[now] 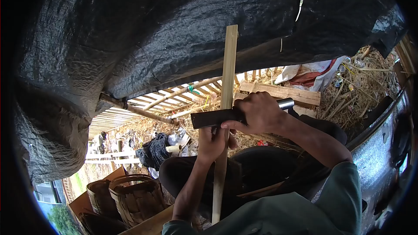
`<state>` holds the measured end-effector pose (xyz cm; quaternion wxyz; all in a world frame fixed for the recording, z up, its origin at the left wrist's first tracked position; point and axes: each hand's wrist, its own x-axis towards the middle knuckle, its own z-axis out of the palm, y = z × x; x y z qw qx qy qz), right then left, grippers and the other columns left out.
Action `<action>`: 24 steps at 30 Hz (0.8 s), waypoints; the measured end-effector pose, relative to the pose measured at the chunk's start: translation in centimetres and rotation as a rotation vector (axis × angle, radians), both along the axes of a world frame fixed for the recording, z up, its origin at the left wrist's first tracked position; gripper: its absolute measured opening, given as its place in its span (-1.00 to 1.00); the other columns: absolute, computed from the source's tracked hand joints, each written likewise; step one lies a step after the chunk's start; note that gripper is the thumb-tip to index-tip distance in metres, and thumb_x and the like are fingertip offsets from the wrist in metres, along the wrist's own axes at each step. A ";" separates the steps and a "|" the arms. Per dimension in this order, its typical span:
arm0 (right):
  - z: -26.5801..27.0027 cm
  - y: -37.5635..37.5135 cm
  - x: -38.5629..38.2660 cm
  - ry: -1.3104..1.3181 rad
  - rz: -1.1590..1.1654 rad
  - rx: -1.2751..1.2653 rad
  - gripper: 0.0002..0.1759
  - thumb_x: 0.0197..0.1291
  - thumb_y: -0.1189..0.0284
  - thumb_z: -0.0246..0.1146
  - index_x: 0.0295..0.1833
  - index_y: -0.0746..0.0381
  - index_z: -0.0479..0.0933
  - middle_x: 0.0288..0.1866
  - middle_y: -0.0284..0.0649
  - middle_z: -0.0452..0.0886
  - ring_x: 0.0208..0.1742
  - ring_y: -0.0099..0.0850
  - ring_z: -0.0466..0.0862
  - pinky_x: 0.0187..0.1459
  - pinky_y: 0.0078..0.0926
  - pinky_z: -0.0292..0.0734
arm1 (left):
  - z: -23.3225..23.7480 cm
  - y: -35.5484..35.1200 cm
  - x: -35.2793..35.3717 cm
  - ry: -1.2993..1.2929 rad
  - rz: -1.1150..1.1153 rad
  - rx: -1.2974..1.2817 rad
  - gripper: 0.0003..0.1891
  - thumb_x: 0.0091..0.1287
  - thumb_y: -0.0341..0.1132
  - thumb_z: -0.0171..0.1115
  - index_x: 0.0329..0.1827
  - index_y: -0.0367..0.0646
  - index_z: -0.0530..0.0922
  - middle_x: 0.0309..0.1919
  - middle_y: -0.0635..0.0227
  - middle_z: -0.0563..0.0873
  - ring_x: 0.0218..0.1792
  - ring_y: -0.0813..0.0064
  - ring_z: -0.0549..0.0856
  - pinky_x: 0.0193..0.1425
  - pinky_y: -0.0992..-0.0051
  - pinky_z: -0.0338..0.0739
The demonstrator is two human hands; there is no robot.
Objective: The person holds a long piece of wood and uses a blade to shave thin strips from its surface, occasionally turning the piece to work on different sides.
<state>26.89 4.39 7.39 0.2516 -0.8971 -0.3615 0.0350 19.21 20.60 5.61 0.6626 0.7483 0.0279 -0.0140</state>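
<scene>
A long pale bamboo strip stands nearly upright in front of me, its lower end reaching down beside my lap. My left hand is closed around the strip just below the blade. My right hand is closed on a dark broad-bladed knife, which lies crosswise over the strip. The knife's shiny, tube-like end sticks out to the right of that hand. My right thumb rests near the strip, right above the left fingers. Whether the edge has cut into the bamboo cannot be seen.
A black tarp hangs overhead and ahead. Behind the strip are a wooden block, a bamboo slat fence and straw. Woven baskets stand lower left. A white and red sack lies at the back right.
</scene>
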 end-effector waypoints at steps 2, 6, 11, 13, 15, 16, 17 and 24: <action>-0.9 0.2 0.1 -0.051 0.026 0.012 -0.16 0.06 -0.35 0.08 -0.45 0.35 0.58 -0.75 -0.07 0.50 -0.65 -0.14 0.64 -0.50 -0.21 0.58 | -0.1 0.3 -0.3 -0.009 -0.043 0.057 -0.76 0.48 -0.35 -0.11 -0.28 -0.30 0.48 -0.63 0.34 0.52 -0.78 0.61 0.51 -0.77 0.62 0.32; -1.9 -0.5 4.2 -0.062 -0.235 0.082 -0.04 0.10 -0.42 -0.10 -0.57 0.36 0.58 -0.71 0.00 0.54 -0.52 -0.07 0.69 -0.43 -0.15 0.61 | 0.9 -0.7 -1.3 0.056 -0.052 0.116 -0.87 0.43 -0.46 -0.05 -0.29 -0.29 0.42 -0.66 0.36 0.52 -0.78 0.63 0.52 -0.78 0.61 0.28; 1.9 -6.8 12.1 0.096 -0.740 0.302 -0.10 0.19 -0.34 -0.14 -0.47 0.34 0.61 -0.57 0.04 0.61 -0.34 0.02 0.69 -0.24 -0.11 0.58 | 2.2 -2.1 -2.7 0.022 -0.104 0.052 -0.78 0.47 -0.31 -0.05 -0.30 -0.27 0.41 -0.69 0.40 0.47 -0.82 0.66 0.45 -0.78 0.63 0.25; 2.0 -7.4 11.7 0.027 -0.751 0.406 -0.14 0.23 -0.29 -0.12 -0.50 0.36 0.56 -0.63 -0.04 0.52 -0.43 -0.13 0.63 -0.31 -0.20 0.50 | 1.8 -0.8 -1.7 0.056 -0.041 0.041 -0.77 0.48 -0.29 -0.05 -0.29 -0.27 0.42 -0.66 0.40 0.47 -0.82 0.66 0.44 -0.79 0.63 0.25; 0.4 -6.9 10.2 -0.082 -0.726 0.546 -0.17 0.29 -0.22 -0.09 -0.60 0.39 0.44 -0.78 -0.19 0.34 -0.62 -0.44 0.50 -0.51 -0.37 0.36 | 0.8 0.3 -1.1 0.081 -0.021 0.007 -0.76 0.48 -0.28 -0.04 -0.30 -0.26 0.42 -0.65 0.40 0.47 -0.82 0.67 0.44 -0.80 0.64 0.25; 1.0 -6.7 9.6 -0.008 -0.688 0.450 -0.21 0.29 -0.20 -0.06 -0.53 0.38 0.46 -0.75 -0.22 0.35 -0.61 -0.49 0.48 -0.52 -0.40 0.34 | 0.8 0.2 -1.0 0.079 -0.018 -0.002 -0.77 0.48 -0.28 -0.04 -0.30 -0.26 0.42 -0.65 0.40 0.48 -0.82 0.67 0.44 -0.79 0.64 0.26; 1.0 -6.0 9.0 -0.004 -0.606 0.437 -0.23 0.30 -0.18 -0.06 -0.50 0.37 0.48 -0.74 -0.20 0.36 -0.62 -0.45 0.49 -0.52 -0.37 0.35 | 1.0 0.2 -0.9 0.078 -0.018 -0.002 -0.77 0.48 -0.28 -0.04 -0.29 -0.26 0.42 -0.65 0.40 0.48 -0.82 0.67 0.44 -0.79 0.65 0.26; -1.4 -1.8 4.1 -0.120 -0.059 0.113 -0.28 0.14 -0.25 0.09 -0.32 0.30 0.61 -0.63 -0.06 0.57 -0.56 -0.07 0.63 -0.40 -0.18 0.56 | 2.0 1.1 -0.8 0.177 0.044 -0.082 -0.75 0.50 -0.27 -0.07 -0.30 -0.27 0.42 -0.64 0.36 0.50 -0.81 0.63 0.45 -0.78 0.61 0.26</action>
